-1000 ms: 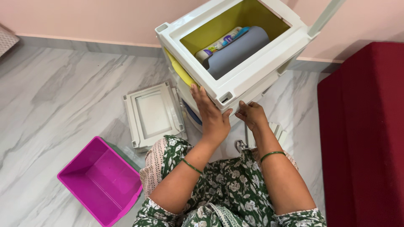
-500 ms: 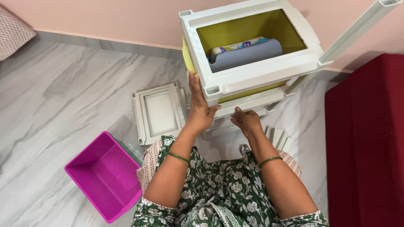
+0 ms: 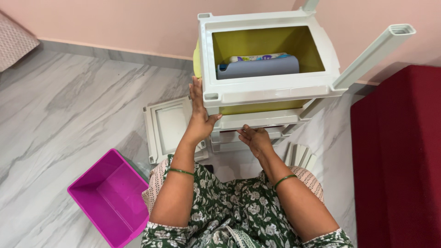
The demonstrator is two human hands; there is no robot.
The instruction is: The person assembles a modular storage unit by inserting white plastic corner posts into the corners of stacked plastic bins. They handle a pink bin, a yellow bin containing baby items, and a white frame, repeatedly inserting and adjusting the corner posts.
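My left hand (image 3: 198, 120) presses flat, fingers stretched open, against the smooth white plastic drawer frame (image 3: 266, 89); my right hand (image 3: 255, 140), fingers loosely curled, touches its lower tier.

The white drawer tower (image 3: 271, 87) blocks the middle ahead. To its left, the left hand (image 3: 199, 120) lies flat on its side wall, with a loose white frame panel (image 3: 171, 126) just beside on the floor, then open marble floor (image 3: 69, 105). Below-left of the tower sits a magenta bin (image 3: 110, 197). Right of the tower, a slanting white post (image 3: 372, 55) and a red couch (image 3: 399, 151) narrow the gap.
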